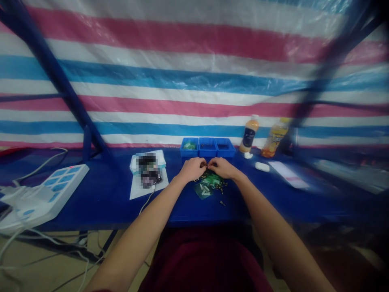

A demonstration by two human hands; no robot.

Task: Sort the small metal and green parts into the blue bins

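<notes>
A striped plastic sheet (pixel 194 85) in red, white and blue fills the background, behind the blue counter (pixel 106 202). A white power strip (pixel 71 182) slants along the counter's left end, plugs and cables at its near part. White paper (pixel 133 190) bears blurred-out items; a stretch of blue top runs from it to the bins. At right, a pale flat slab (pixel 288 174) angles towards the near edge, more blue surface between it and the right forearm.

Three blue bins (pixel 216 153) stand side by side at the back, the left one holding something green. Right of them are a dark-labelled bottle (pixel 250 136) and a yellow-labelled bottle (pixel 275 138); the lettering on both is too blurred to read.

The left hand (pixel 192 169) and right hand (pixel 223 167) meet just in front of the bins, fingers pinched close together; whether they grip a piece cannot be told. Beneath and nearer lies a heap of green and brassy parts (pixel 214 179), wider sideways than deep. A white case (pixel 262 166) sits right of the hands. At the heap's near-left edge is a clear bag (pixel 203 190) with white pieces. Nearest the front edge, a small lone part (pixel 223 203) slants, its long axis running down to the right.
</notes>
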